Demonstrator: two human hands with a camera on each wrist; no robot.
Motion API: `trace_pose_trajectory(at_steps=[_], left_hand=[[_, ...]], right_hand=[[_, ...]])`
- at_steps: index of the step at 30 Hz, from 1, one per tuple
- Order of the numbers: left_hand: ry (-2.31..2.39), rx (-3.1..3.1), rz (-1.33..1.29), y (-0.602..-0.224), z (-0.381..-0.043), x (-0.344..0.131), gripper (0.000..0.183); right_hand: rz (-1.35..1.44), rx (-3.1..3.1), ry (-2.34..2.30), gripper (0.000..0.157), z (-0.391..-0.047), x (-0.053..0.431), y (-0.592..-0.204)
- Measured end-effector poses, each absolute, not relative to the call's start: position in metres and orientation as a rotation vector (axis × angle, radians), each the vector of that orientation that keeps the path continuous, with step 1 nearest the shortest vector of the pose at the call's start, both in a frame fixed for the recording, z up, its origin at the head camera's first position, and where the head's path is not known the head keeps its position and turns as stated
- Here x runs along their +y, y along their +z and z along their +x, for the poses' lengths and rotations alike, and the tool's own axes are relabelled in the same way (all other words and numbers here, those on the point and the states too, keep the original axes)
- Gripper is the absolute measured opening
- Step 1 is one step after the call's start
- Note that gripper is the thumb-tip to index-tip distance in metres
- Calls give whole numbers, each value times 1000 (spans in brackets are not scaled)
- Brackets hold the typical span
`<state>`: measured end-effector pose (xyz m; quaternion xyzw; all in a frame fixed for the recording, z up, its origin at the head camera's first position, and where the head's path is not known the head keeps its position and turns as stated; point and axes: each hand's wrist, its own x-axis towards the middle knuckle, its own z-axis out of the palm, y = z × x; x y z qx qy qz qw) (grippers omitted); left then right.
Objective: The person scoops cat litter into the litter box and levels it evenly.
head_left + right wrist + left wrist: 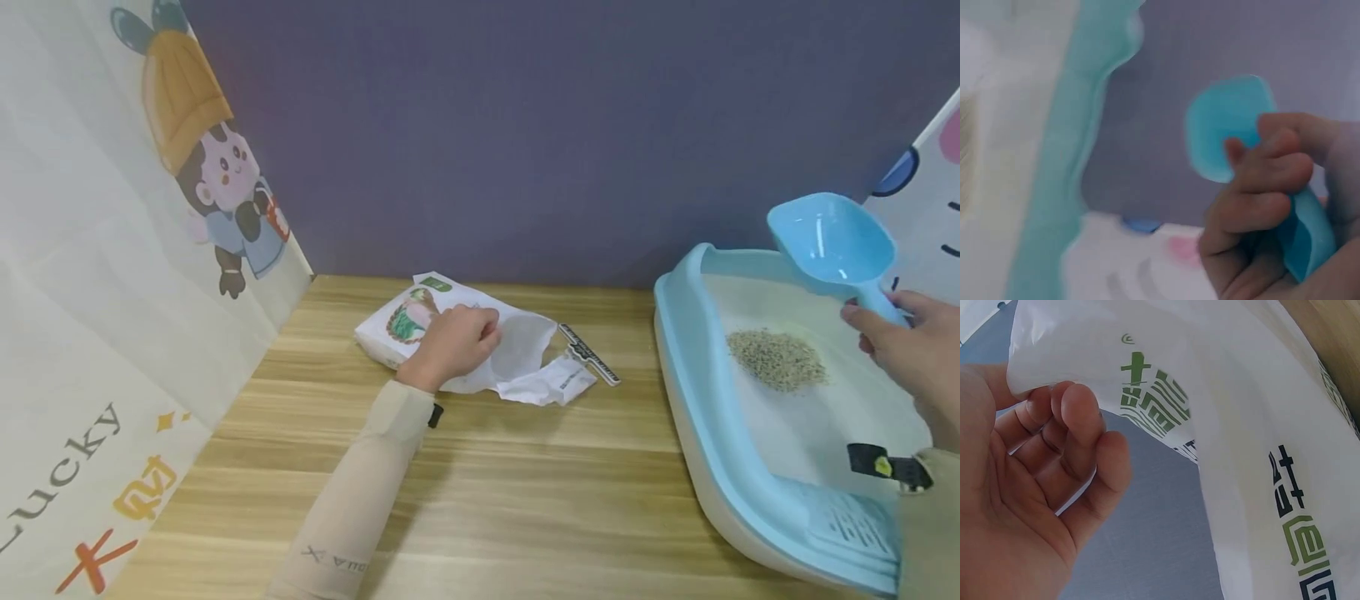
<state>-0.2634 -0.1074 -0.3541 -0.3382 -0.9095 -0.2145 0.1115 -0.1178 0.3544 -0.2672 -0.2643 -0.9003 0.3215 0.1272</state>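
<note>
A white cat litter bag (525, 329) with green print lies on its side on the wooden table, its torn end facing right. My left hand (457, 337) is over it with curled fingers. In the left wrist view, the thumb and fingertips of the left hand (1041, 462) pinch the edge of the plastic. My right hand (918, 342) grips the handle of a light blue scoop (832, 237), held above the far right part of a litter box. The scoop's bowl (1225, 128) looks bare inside in the head view. A small heap of grainy litter (776, 358) lies in the box.
The litter box has a high blue rim (712, 408) and a slotted step at its near end. A black-and-white strip (590, 355) lies beside the bag's torn end. A dark panel (525, 142) stands behind the table (525, 492), with printed sheets at both sides.
</note>
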Motion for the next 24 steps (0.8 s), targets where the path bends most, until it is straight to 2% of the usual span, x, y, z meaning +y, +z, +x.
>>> trace_pose_trajectory(at_steps=[2,6,13,24], left_hand=[[-628,-2670,-995,-355,-263,-107,36],[-625,-2662,-1003,-356,-263,-106,36],[-602,-2644,-994,-355,-264,-105,35],[-553,-2637,-986,-355,-261,-106,33]], right_hand=[[-683,-2726,825,65,-112,327,-262],[-399,-2858,651,67,-106,277,-256],[43,-2972,482,50,-106,200,-260],[250,-3046,552,20,-141,138,-292]])
